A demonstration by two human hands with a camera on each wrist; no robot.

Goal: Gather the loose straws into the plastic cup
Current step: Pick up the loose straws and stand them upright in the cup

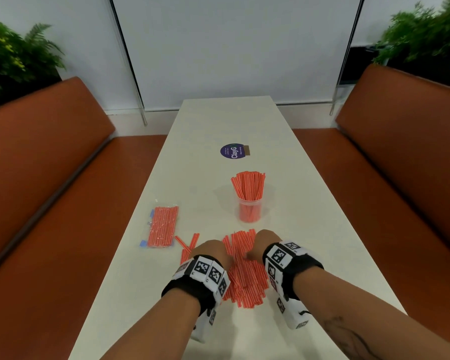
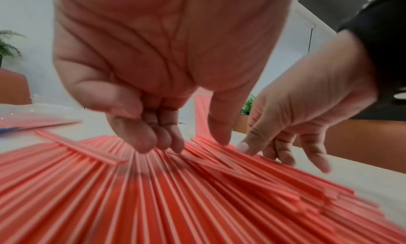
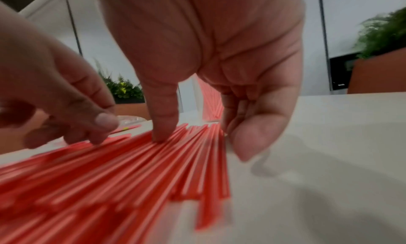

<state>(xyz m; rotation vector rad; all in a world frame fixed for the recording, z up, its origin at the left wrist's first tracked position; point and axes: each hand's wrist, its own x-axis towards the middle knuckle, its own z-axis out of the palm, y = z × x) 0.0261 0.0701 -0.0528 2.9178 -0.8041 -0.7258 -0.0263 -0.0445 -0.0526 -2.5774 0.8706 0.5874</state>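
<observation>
A flat pile of loose red-and-white straws (image 1: 246,278) lies on the white table (image 1: 218,120) near its front. My left hand (image 1: 209,250) reaches down on the pile's left part, its bunched fingertips (image 2: 153,143) touching the straws (image 2: 153,195) and the thumb held apart. My right hand (image 1: 263,242) is at the pile's right side: its thumb (image 3: 163,126) presses on the straws (image 3: 131,169) while its fingers (image 3: 248,135) stand along the pile's right edge. Neither hand has lifted a straw. Beyond the pile stands the clear plastic cup (image 1: 250,210) with many straws upright in it.
A clear packet of straws (image 1: 163,226) lies at the table's left edge, with a few stray straws (image 1: 190,242) beside my left hand. A round purple sticker (image 1: 233,151) sits farther back. Orange benches (image 1: 50,178) flank the table on both sides.
</observation>
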